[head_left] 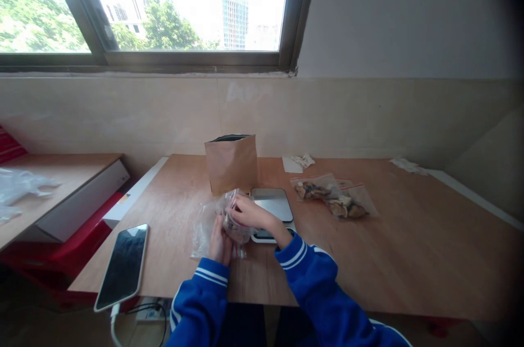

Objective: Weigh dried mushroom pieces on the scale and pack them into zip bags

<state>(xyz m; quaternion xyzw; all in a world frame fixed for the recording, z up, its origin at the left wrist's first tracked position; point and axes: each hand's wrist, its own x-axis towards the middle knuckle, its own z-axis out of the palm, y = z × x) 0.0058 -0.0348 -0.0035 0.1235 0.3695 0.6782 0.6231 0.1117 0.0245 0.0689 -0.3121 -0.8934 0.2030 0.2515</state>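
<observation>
A clear zip bag (238,233) with something brownish in it stands tilted between my hands at the middle of the table. My left hand (221,240) is closed around its lower left side. The bent fingers of my right hand (249,213) pinch at the bag's mouth; whether they reach inside is hard to see. Flat clear bags (202,231) lie just left of and under my left hand. Close behind my right hand sits a kitchen scale (273,204) with a silver plate, its front partly covered by my wrist. An open brown paper pouch (231,166) stands upright behind the bag.
Two zip bags with dried brown pieces, one farther back (313,189) and one nearer (347,208), lie right of the scale. White scraps (303,161) lie at the back edge. A phone (124,265) on a cable overhangs the table's left edge. A window is above.
</observation>
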